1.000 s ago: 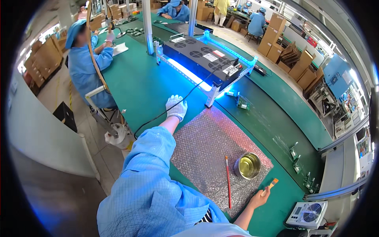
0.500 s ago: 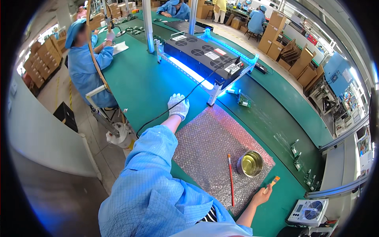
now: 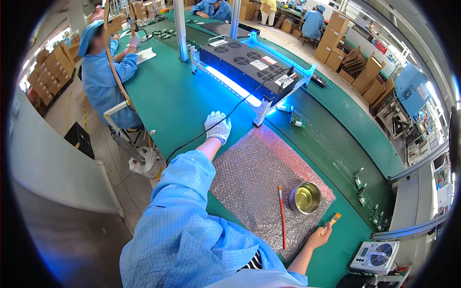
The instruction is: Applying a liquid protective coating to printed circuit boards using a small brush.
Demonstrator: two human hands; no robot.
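My left hand (image 3: 217, 127), in a white glove, rests on the green tabletop (image 3: 168, 103) beside a black cable, its fingers slightly apart and nothing visible in them. My bare right hand (image 3: 319, 238) grips a flat paintbrush (image 3: 332, 222) by its light handle, orange bristles pointing up and right. A sheet of bubble wrap (image 3: 249, 177) covers the table between my hands. On it stands a metal cup (image 3: 306, 198) with clear yellowish liquid. To the cup's left lies a thin red-handled brush (image 3: 282, 218).
Ahead, a black fan-topped lamp unit (image 3: 245, 62) shines blue light beneath its metal frame. Its black cable (image 3: 206, 130) crosses the table. Small circuit boards (image 3: 297, 121) sit on the darker green strip at right. A fan box (image 3: 374, 257) stands lower right; a person (image 3: 108, 72) sits far left.
My view has shifted very slightly. Both hands, the brushes and the cup keep their places on or over the table.
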